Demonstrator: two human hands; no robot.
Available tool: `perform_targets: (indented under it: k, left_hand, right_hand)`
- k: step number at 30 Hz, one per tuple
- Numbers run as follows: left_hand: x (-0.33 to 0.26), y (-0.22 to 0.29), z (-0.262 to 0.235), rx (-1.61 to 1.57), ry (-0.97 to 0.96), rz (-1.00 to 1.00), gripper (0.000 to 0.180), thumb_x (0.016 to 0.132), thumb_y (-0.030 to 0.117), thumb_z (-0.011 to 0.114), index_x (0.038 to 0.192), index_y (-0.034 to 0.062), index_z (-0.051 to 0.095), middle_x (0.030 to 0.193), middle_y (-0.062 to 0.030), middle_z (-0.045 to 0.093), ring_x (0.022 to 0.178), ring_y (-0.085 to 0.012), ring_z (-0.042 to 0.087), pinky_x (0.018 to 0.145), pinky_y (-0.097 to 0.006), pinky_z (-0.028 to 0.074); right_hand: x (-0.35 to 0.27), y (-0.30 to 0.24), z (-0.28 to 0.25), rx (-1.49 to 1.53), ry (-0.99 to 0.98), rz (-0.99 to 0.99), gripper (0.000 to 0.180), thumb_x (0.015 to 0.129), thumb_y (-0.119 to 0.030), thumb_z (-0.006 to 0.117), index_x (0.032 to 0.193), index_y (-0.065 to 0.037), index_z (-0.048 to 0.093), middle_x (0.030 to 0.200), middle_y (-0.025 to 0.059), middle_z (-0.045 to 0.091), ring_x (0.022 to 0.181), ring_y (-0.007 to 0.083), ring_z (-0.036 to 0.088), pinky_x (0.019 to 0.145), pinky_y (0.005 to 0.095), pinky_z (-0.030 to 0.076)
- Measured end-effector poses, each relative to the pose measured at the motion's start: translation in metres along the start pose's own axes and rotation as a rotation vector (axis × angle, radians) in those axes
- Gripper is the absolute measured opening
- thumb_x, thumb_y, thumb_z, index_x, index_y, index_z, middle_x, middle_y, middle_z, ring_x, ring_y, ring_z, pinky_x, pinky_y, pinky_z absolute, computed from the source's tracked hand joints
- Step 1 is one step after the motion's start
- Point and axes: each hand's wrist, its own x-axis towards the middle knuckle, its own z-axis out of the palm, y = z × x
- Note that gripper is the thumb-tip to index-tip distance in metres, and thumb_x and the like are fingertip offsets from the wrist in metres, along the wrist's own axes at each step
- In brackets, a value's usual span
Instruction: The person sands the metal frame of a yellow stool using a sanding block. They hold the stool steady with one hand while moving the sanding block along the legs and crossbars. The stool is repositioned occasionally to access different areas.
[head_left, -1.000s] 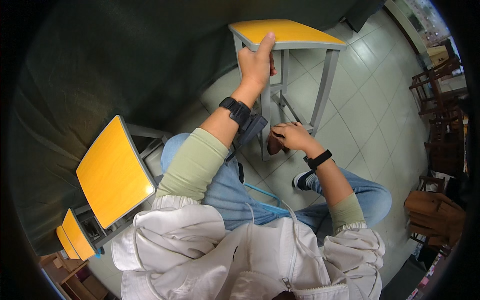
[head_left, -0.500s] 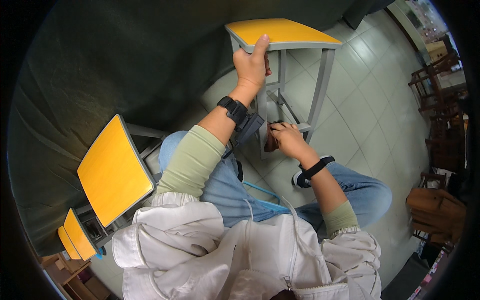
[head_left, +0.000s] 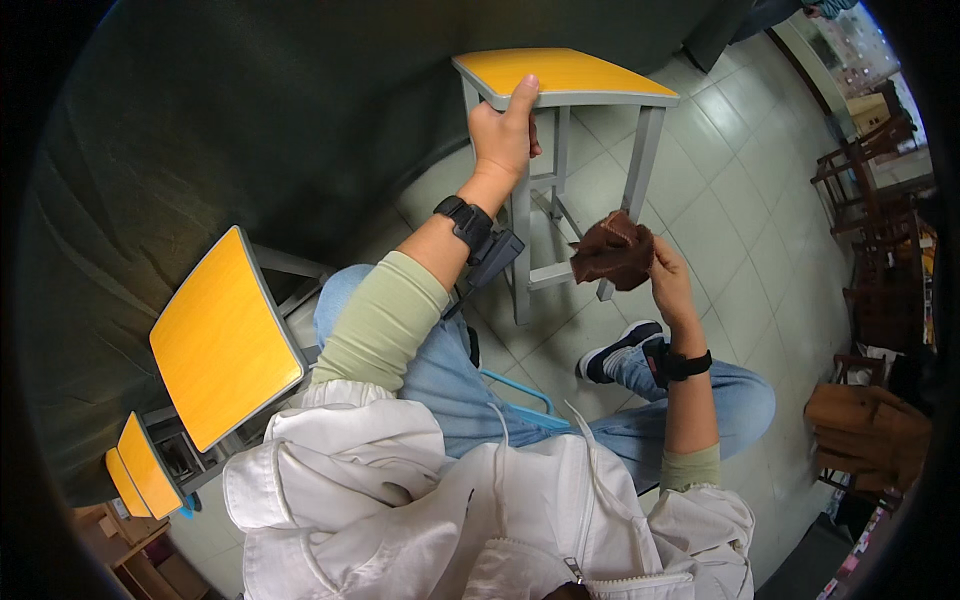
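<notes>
A stool (head_left: pixel 565 72) with a yellow top and grey metal legs stands in front of me on the tiled floor. My left hand (head_left: pixel 503 132) grips its near left corner, the thumb lying on the yellow top and the fingers curled beneath the edge. In my right hand (head_left: pixel 672 280) is a crumpled dark brown cloth (head_left: pixel 612 250), pinched at its right side. The cloth hangs in the air in front of the stool's right legs and hides part of them.
Beside my left knee is another yellow-topped stool (head_left: pixel 228 340), with more yellow tops (head_left: pixel 150 470) behind it. A dark curtain (head_left: pixel 250 120) drapes along the left and far side. Wooden chairs (head_left: pixel 865 180) and a brown bag-like item (head_left: pixel 865 435) line the right.
My right hand has drawn the brown cloth away from the stool's lower leg, up and to the right. My left hand keeps its grip on the stool's corner.
</notes>
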Motion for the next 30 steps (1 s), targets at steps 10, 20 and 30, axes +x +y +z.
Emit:
perform_targets:
  k: [10,20,30]
  left_hand:
    - [0.006,0.000,0.000,-0.024,0.026,-0.002,0.043,0.087,0.045,0.064,0.075,0.0034,0.056,0.058,-0.0028,0.049,0.042,-0.0122,0.047,0.036,-0.028,0.041]
    - [-0.001,0.002,0.000,0.004,0.004,-0.023,0.042,0.089,0.044,0.062,0.079,0.0042,0.056,0.058,-0.0028,0.049,0.044,-0.0120,0.048,0.038,-0.028,0.041]
    - [0.000,0.001,-0.002,0.016,-0.016,-0.013,0.044,0.088,0.046,0.062,0.080,0.0031,0.057,0.057,-0.0031,0.049,0.043,-0.0114,0.047,0.037,-0.027,0.039]
  right_hand:
    - [-0.003,-0.023,0.025,-0.531,-0.524,-0.262,0.036,0.078,-0.008,0.064,0.114,-0.008,0.062,0.127,0.0092,0.058,0.123,0.0301,0.048,0.108,0.0417,0.032]
    - [0.033,0.035,0.086,-1.131,-0.576,-0.134,0.058,0.072,-0.036,0.078,0.120,-0.010,0.060,0.124,0.0095,0.060,0.118,0.0256,0.053,0.103,0.0450,0.033]
    - [0.048,0.034,0.121,-1.072,-0.795,0.000,0.044,0.067,-0.040,0.080,0.092,-0.005,0.067,0.093,0.0144,0.069,0.094,0.0339,0.064,0.082,0.0420,0.048]
